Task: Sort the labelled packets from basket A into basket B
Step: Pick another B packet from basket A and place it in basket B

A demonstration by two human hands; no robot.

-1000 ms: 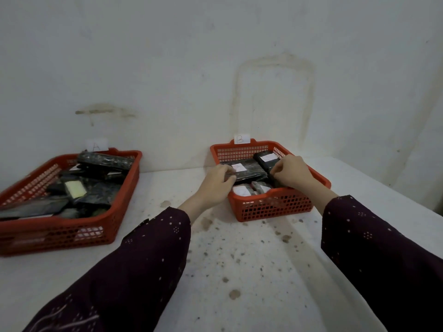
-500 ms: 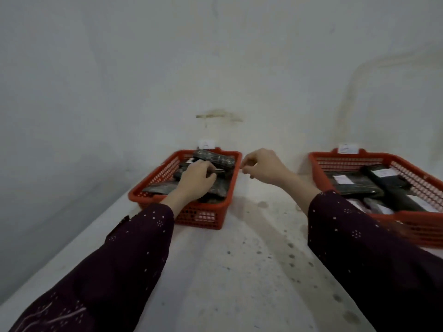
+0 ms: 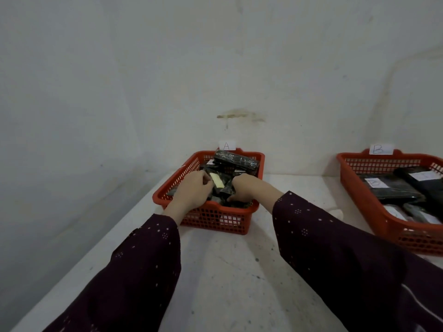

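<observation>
Tabletop (image 3: 227, 271), basket A (image 3: 211, 220): left grip (image 3: 191, 190), right grip (image 3: 244, 188) clasp packet (image 3: 217, 181) (long axis away-left).

Red mesh basket A (image 3: 211, 219), centre, heaped with dark packets (image 3: 236, 160), a yellow-labelled packet (image 3: 217, 182) tilted among them; at right, red basket B (image 3: 381, 162) with white-labelled black packets (image 3: 393, 190) lying flat.

Your left sleeve (image 3: 134, 271) and right sleeve (image 3: 335, 250) are long, loose, dark plum. Small pale dots speckle both.
</observation>
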